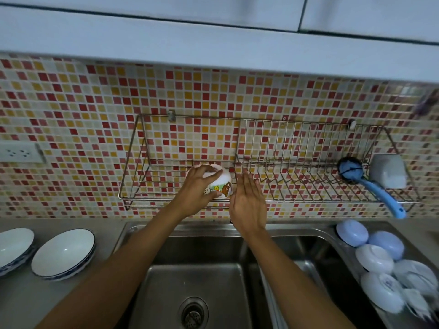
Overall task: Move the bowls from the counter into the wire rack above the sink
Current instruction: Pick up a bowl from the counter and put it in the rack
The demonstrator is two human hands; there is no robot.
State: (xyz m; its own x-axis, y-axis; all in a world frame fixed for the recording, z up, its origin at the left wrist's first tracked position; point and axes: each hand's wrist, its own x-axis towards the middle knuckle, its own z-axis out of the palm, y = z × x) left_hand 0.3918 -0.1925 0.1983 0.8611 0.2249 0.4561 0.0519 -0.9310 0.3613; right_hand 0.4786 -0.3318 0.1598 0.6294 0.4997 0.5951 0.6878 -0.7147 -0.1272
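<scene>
Nearest is the double sink (249, 269), with both forearms reaching across it toward the wall. On the counter to the left sit two wide white bowls (63, 254) with dark rims, the outer one seemingly stacked on others; they are still waiting to go up. On the right counter lies a cluster of overturned pale blue and white bowls (376, 260), rims down, probably so that they drain.

Farther on, the right hand (247, 207) is held flat and upright, fingers straight and together, holding nothing. It stands just beside the small cartoon-printed bowl (219, 185), apparently as a guard in case that one slips. The left hand (198, 189) grips this small bowl, fingers curled over its upturned base and thumb against the printed side. The bowl is upside down, in the left section of the wire rack (261, 162) and near its front rail; whether it already rests on the wires I cannot tell. Upside down it would shed water into the sink below.

Farthest, the rack hangs on the mosaic tile wall (95, 103). Its right section has upright dividers, and at its far right end sit a blue-handled brush (370, 186) and a white container (388, 170).
</scene>
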